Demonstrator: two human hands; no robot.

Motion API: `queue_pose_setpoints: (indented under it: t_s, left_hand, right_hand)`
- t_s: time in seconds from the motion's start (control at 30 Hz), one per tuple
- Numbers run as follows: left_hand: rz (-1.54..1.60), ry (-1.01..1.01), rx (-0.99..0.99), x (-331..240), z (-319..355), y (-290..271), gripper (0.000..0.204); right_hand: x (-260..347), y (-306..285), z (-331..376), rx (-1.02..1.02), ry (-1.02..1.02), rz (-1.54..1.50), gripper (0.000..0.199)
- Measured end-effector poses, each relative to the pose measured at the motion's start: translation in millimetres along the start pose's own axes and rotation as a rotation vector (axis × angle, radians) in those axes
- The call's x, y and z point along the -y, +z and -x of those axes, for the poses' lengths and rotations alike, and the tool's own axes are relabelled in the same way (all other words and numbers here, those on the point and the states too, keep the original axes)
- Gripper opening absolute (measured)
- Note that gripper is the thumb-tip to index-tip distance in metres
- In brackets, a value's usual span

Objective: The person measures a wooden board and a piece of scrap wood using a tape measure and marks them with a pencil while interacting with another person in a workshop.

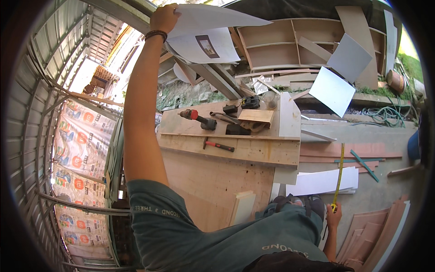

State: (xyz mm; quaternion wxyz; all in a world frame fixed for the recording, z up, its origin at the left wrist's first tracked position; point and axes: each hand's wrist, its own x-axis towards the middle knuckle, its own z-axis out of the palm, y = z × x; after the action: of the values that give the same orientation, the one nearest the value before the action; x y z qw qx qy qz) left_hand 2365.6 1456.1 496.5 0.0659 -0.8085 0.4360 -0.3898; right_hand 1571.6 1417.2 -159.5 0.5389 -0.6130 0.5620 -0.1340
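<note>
My left arm stretches up to the top of the head view, where my left hand (164, 19) is closed on the corner of a lifted white paper sheet (217, 17). Beneath that hangs another sheet (192, 49) with a small dark-framed picture printed on it, beside a long post. Low on the right, by my thigh, my right hand (334, 217) grips a yellow tape measure (334, 207). Its blade (340, 174) is pulled out and points away from me, over white boards (312, 181) on the floor.
A red-and-black drill (199, 119) and a hammer (219, 145) lie on the plywood workbench (204, 181). Reddish panels (367, 235) lean at lower right. Green strips (364, 165) cross on the floor. A shelf carcass (290, 43) and a coiled hose (385, 115) lie farther off.
</note>
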Motion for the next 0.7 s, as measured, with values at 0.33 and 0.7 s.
queue_pose_setpoints:
  t_s: [0.33, 0.7]
  left_hand:
    - [-0.092, -0.181, -0.048, 23.1, 9.8, -26.3, 0.035]
    - [-0.083, -0.148, -0.047, 0.8, 39.5, -26.5, 0.036]
  right_hand:
    - [-118.5, -32.4, 9.9, -0.036, 0.471, -0.013, 0.036]
    - [-143.2, -85.6, -1.6, 0.004, 0.625, -0.005, 0.042]
